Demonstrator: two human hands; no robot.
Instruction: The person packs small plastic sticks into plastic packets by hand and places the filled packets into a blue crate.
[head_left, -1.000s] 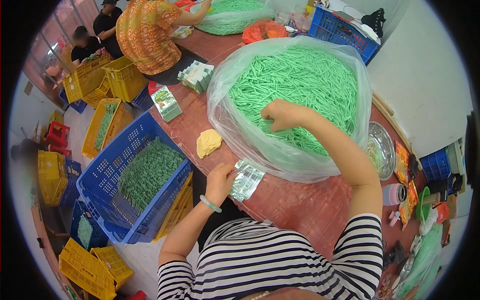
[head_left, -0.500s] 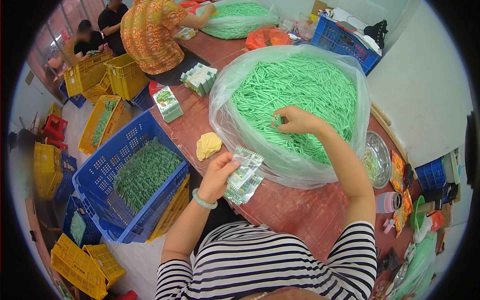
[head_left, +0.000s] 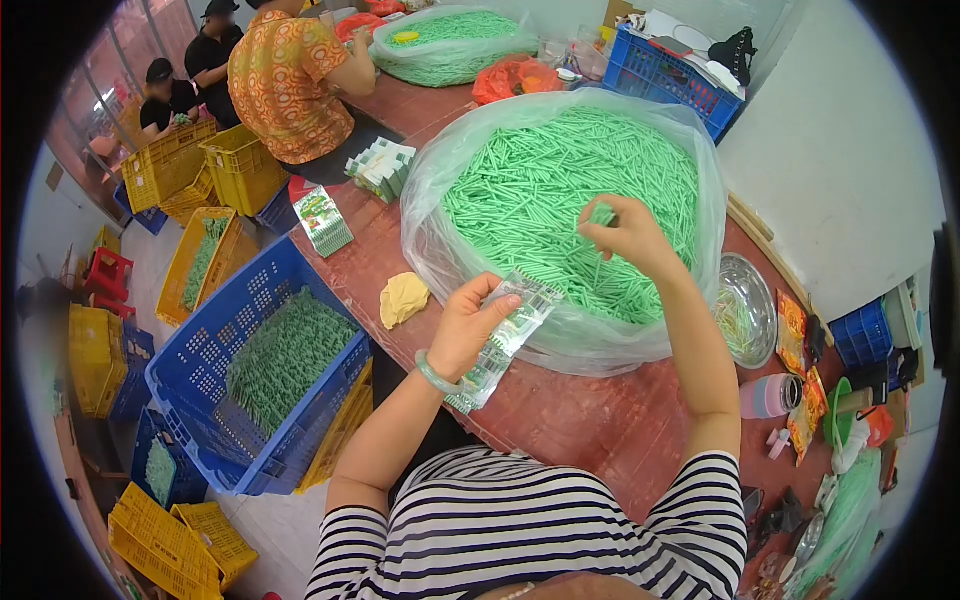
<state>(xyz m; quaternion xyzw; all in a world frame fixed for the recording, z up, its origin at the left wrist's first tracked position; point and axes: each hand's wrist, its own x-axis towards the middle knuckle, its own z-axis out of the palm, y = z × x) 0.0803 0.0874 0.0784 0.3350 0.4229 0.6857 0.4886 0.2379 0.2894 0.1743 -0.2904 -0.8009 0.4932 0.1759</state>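
Observation:
My left hand (head_left: 466,328) is closed on a small stack of silver-and-green packets (head_left: 522,318), thumb on top, over the near edge of the big bag. Its wrist carries a pale green bangle (head_left: 438,374). Above the pile of thin green sticks (head_left: 560,160), my right hand (head_left: 632,236) pinches a small bunch of green sticks (head_left: 601,213). A clear plastic bag (head_left: 425,235) surrounds the pile. Left of the bag lies a crumpled yellow cloth (head_left: 404,300).
Stacks of printed packets (head_left: 322,221) stand at the table's left edge. A blue crate (head_left: 190,380) with filled green packs is at my left. To the right are a metal bowl (head_left: 765,310) and a pink bottle (head_left: 770,396). A person in an orange patterned shirt (head_left: 285,85) works ahead.
My right hand has moved right and lifted, with green sticks now showing in its fingers. My left hand has shifted right with the packets, which are now turned at a different angle.

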